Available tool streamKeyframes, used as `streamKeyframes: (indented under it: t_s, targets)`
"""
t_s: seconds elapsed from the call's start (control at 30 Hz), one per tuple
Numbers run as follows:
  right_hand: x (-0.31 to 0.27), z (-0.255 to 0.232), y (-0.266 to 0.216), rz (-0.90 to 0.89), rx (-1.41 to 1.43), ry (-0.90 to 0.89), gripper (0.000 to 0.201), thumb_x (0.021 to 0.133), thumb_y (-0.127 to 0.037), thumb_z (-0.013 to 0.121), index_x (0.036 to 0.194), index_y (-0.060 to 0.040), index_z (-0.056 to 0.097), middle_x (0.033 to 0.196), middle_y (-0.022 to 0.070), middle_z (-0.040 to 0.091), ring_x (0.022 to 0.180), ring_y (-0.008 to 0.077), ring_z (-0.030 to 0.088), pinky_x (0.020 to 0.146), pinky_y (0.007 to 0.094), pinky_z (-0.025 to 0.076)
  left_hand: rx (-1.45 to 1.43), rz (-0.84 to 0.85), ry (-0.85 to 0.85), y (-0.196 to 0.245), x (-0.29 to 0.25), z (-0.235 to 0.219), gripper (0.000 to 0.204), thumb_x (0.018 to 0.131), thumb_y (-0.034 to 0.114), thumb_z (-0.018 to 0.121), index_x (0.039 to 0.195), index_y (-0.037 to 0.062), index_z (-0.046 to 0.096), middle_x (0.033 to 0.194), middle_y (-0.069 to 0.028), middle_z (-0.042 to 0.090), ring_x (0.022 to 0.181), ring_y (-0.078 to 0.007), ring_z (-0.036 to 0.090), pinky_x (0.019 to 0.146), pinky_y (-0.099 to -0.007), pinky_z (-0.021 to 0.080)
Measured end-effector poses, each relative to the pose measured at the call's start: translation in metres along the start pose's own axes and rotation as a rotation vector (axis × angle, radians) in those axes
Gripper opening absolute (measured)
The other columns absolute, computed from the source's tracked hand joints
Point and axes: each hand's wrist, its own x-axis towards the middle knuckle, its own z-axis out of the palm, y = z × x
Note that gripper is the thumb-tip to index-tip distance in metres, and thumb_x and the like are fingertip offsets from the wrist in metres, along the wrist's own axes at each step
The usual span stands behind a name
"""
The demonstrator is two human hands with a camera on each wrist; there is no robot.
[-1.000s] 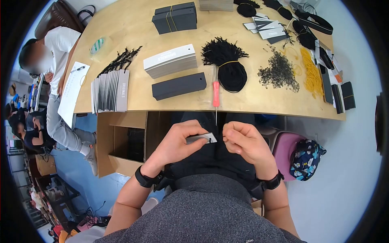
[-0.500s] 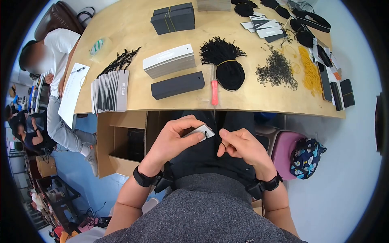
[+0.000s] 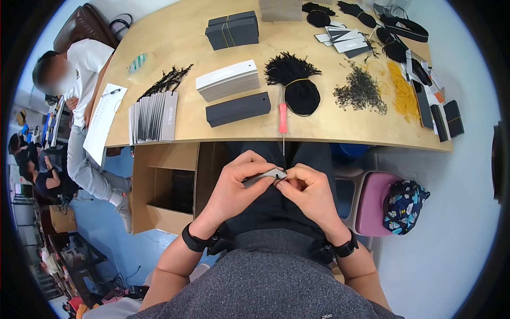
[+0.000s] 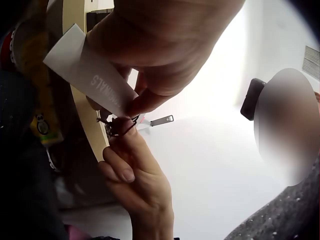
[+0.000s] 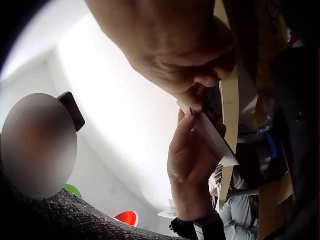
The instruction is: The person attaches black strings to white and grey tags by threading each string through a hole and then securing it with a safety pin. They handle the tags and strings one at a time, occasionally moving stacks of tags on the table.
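My left hand point(image 3: 236, 186) grips a pale hang tag point(image 4: 82, 75) with ORIGINALS printed on it, above my lap just off the table's front edge. Its thumb and fingers press on the end with the hole. A thin black cord point(image 4: 134, 122) shows at that end in the left wrist view. Against the tag's end, my right hand point(image 3: 309, 194) pinches the cord between thumb and forefinger, and the fingertips of both hands meet there. In the right wrist view the tag point(image 5: 216, 140) slants down from the fingers; the cord is mostly hidden behind them.
On the table point(image 3: 175, 50) stand a white tag stack point(image 3: 227, 87) and a dark tag stack point(image 3: 238, 110). Strung tags point(image 3: 154, 118) fan out left. A black cord bundle point(image 3: 302, 97) lies behind a red-handled tool point(image 3: 282, 119). Below is a cardboard box point(image 3: 170, 215); a person point(image 3: 87, 64) sits left.
My right hand was apart from the tag, then moved left and now meets it. The left hand has kept its grip on the tag. The head view has shifted slightly.
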Motion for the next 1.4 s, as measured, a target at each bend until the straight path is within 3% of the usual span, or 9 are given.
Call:
streamKeyframes:
  t_s: [0.27,0.53,0.63,0.73,0.87,0.97,1.03,1.27,1.4]
  targets:
    - [-0.008,-0.025,-0.017,-0.26,-0.252,0.081,0.01,0.081,-0.002,0.075,0.087,-0.0028,0.068,0.08,0.0031,0.052,0.058,0.0125,0.05,0.054,0.0268,0.04,-0.028,-0.285,-0.143,0.021,-0.009,-0.011,0.029,0.087,-0.004,0.068,0.114,0.0033,0.07,0.093,-0.0007,0.062,0.086,-0.0064,0.058,0.076,-0.0225,0.049]
    - [-0.013,-0.054,-0.034,-0.556,-0.624,-0.001,0.01,0.08,-0.003,0.075,0.086,-0.0058,0.068,0.081,0.0052,0.052,0.063,0.0165,0.058,0.056,0.0289,0.046,0.133,-0.057,-0.115,0.028,-0.019,-0.013,0.035,0.084,-0.009,0.066,0.115,0.0048,0.071,0.096,-0.0038,0.067,0.086,-0.012,0.063,0.076,-0.025,0.051]
    - [-0.02,-0.051,-0.048,-0.261,-0.331,-0.1,0.007,0.082,-0.002,0.073,0.085,-0.0033,0.067,0.078,0.0012,0.051,0.063,0.0093,0.054,0.055,0.0244,0.042,0.249,0.038,-0.158,0.04,-0.02,-0.015,0.035,0.081,-0.01,0.067,0.112,0.006,0.073,0.094,-0.007,0.067,0.086,-0.0154,0.064,0.075,-0.0261,0.051]
    - [-0.007,-0.048,-0.028,0.014,0.397,-0.056,0.006,0.088,-0.004,0.07,0.087,-0.0018,0.064,0.078,-0.0031,0.055,0.062,0.0022,0.044,0.056,0.0196,0.034,0.224,0.101,-0.148,0.039,-0.019,-0.018,0.035,0.079,-0.01,0.069,0.11,0.0063,0.075,0.091,-0.0081,0.067,0.086,-0.0165,0.064,0.074,-0.027,0.05]
    - [-0.004,-0.061,-0.021,0.314,1.022,-0.343,0.005,0.089,-0.005,0.069,0.09,-0.0019,0.064,0.076,-0.0048,0.056,0.06,0.0019,0.04,0.056,0.0181,0.03,0.151,0.077,-0.021,0.038,-0.02,-0.024,0.034,0.079,-0.01,0.07,0.109,0.0052,0.075,0.089,-0.0063,0.067,0.084,-0.0152,0.063,0.074,-0.0264,0.049]
    - [-0.007,-0.062,-0.034,0.148,0.54,-0.148,0.006,0.085,-0.004,0.071,0.087,-0.0019,0.066,0.072,-0.004,0.052,0.057,0.0047,0.038,0.055,0.0208,0.03,0.059,-0.081,-0.106,0.039,-0.019,-0.03,0.034,0.08,-0.009,0.07,0.11,0.0043,0.074,0.089,-0.0049,0.066,0.085,-0.0141,0.062,0.075,-0.025,0.048]
    - [-0.001,-0.072,-0.036,-0.232,-0.291,0.054,0.006,0.079,-0.003,0.073,0.082,-0.0021,0.068,0.068,-0.0014,0.046,0.056,0.0068,0.038,0.053,0.0236,0.03,0.057,-0.101,-0.156,0.04,-0.018,-0.033,0.034,0.08,-0.008,0.07,0.111,0.0043,0.074,0.09,-0.0048,0.066,0.085,-0.0138,0.061,0.075,-0.0255,0.048]
    - [0.01,-0.077,-0.033,-0.081,-0.282,-0.274,0.007,0.08,-0.005,0.075,0.083,-0.0022,0.069,0.071,0.0017,0.049,0.059,0.0088,0.048,0.054,0.0244,0.04,0.256,-0.129,-0.486,0.055,-0.027,-0.055,0.046,0.082,-0.006,0.065,0.127,0.0045,0.065,0.097,-0.0128,0.064,0.084,-0.0224,0.062,0.077,-0.0314,0.049]
    - [0.019,-0.06,-0.039,-0.096,-0.225,-0.385,0.034,0.085,-0.01,0.075,0.116,-0.0039,0.063,0.087,0.0043,0.057,0.066,0.0112,0.054,0.061,0.0255,0.047,0.276,-0.1,-0.105,0.07,-0.017,-0.079,0.048,0.083,-0.002,0.065,0.13,0.0087,0.063,0.098,-0.0097,0.065,0.083,-0.0176,0.06,0.074,-0.0307,0.049]
